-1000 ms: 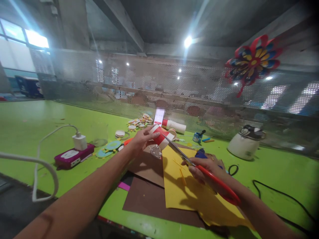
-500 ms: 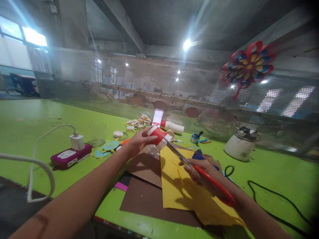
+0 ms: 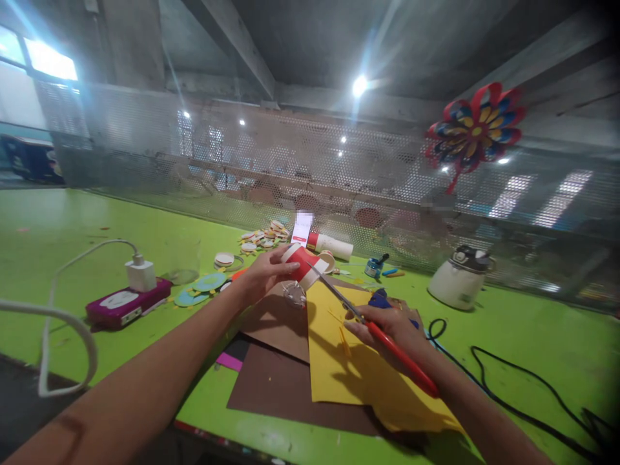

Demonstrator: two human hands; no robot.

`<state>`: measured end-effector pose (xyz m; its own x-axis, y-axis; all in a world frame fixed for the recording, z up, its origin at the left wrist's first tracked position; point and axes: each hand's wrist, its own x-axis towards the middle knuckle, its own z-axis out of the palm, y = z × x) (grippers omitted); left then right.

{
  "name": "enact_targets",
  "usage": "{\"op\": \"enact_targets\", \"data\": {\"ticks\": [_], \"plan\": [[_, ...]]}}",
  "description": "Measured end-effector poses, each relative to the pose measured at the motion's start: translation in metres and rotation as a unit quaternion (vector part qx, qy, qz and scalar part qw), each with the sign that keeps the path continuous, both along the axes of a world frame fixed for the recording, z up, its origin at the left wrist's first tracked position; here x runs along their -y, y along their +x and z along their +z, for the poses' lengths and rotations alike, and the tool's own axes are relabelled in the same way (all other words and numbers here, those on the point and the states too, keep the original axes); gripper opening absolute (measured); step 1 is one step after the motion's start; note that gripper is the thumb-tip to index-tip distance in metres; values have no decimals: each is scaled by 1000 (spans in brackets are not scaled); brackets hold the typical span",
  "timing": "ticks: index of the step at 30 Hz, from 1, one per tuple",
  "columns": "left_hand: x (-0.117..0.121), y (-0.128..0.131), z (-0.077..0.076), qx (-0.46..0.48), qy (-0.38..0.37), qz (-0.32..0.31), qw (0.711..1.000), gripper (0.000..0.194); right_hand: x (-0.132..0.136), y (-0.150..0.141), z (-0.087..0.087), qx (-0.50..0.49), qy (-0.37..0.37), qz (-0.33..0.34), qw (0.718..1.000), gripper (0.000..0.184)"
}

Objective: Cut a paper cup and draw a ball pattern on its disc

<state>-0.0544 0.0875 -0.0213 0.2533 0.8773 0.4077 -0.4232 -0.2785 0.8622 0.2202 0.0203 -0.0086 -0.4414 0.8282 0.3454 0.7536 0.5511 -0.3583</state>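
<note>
**Red-handled scissors (image 3: 375,330) meet a red-and-white paper cup (image 3: 301,263)**

The left hand (image 3: 268,276) grips the cup's wall from the left, thumb along its red band. The right hand (image 3: 394,332) is closed around the scissors' handles; how far the blades are parted cannot be told.

The cup is held tilted, at or just beyond the far left corner of the yellow paper sheet (image 3: 334,378). Its long axis slants down to the right, the end away from the left hand facing toward the sheet. The scissors slant over the sheet, pointing to that same corner, so the cup lies straight ahead of the right hand's grip, at the blade tips. The left hand is nearer the cup; the right hand stays off it.

Thin yellow strips (image 3: 344,342) lie on the sheet, and a dark brown sheet (image 3: 268,387) extends from under its left edge. Beyond the sheet is a phone (image 3: 301,231); well to its left, a purple power strip (image 3: 121,309); to its right, a white kettle-like jug (image 3: 455,287).
</note>
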Motion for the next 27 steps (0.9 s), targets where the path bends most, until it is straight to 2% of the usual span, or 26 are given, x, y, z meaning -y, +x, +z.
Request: {"op": "enact_targets", "data": {"ticks": [2, 5, 13, 16, 21, 24, 27], "plan": [[-1, 0, 0, 3, 0, 0, 1000, 47, 1, 2, 4, 1, -18, 5, 1000, 36], [0, -1, 0, 5, 4, -1, 1000, 46, 0, 6, 6, -19, -92, 34, 995, 40], [4, 5, 1, -5, 5, -8, 1000, 59, -11, 10, -12, -94, -206, 72, 971, 49], [8, 8, 3, -11, 5, -9, 1000, 62, -8, 9, -8, -87, -213, 78, 970, 51], [9, 9, 4, -17, 5, -18, 1000, 57, -5, 7, -2, -106, -214, 94, 967, 58], [9, 9, 4, -14, 7, -24, 1000, 54, -9, 8, -6, -121, -210, 109, 964, 55], [8, 9, 4, -11, 9, -29, 999, 49, -11, 10, -14, -125, -216, 87, 964, 48]]}}
